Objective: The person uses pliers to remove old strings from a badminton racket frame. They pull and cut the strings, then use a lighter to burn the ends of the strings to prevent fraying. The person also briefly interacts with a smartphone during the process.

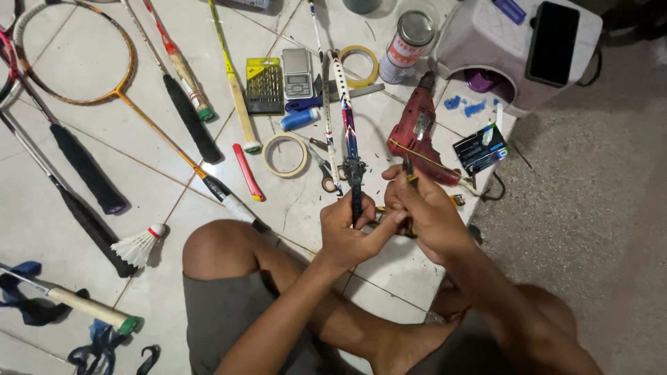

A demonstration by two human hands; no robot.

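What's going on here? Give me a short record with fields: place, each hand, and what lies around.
Place: tiled floor, person sitting cross-legged
Left hand: grips a racket shaft that points away from the person
Right hand: holds a small tool beside the shaft; its kind is unclear
Right of the shaft: red power drill
Left of the shaft: tape roll, scissors, drill bit case
Far left: badminton rackets, shuttlecock

I see my left hand gripping a glossy, painted white-and-blue racket shaft, smooth and lacquered. My right hand holds a thin tool with a dull metal tip. The red power drill looks like matt, scuffed plastic. The pale floor tiles shine, glazed and smooth; the grey floor beside them looks rough. The white shuttlecock looks feathery.
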